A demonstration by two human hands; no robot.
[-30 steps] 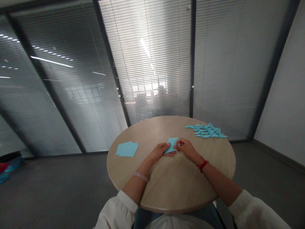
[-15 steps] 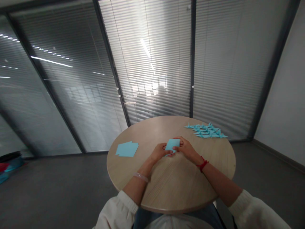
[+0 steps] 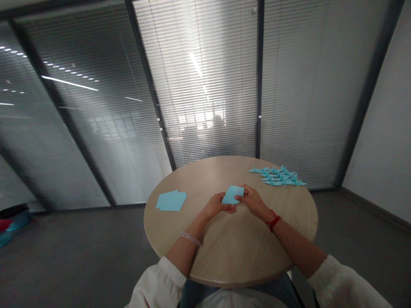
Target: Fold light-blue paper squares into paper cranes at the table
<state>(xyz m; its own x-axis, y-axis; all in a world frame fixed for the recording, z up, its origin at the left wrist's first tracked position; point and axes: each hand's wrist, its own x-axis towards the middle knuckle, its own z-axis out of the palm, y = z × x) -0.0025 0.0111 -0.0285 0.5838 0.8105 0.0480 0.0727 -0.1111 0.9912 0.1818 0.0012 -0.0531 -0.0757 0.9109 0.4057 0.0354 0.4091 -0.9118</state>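
Observation:
A small light-blue square of origami paper (image 3: 232,194) is held between my hands above the middle of the round table. My left hand (image 3: 218,206) has its fingers curled at the paper's left edge, with the thumb below the near edge. On the other side, my right hand (image 3: 252,200) pinches the right edge, thumb on top and fingers behind. Most fingertips are hidden under or behind the paper. To the left lie several flat blue paper sheets (image 3: 172,201), overlapping. Several folded blue paper cranes (image 3: 279,175) are grouped at the far right.
The round wooden table (image 3: 244,252) stands close in front of me, its near edge at my lap. Beyond it is a glass partition with blinds (image 3: 208,85). Blue and red items (image 3: 16,222) are on the floor at far left.
The paper square has shifted slightly right and turned a little between my hands. The left thumb has come off its face to below the near edge. Sheets and cranes have not moved.

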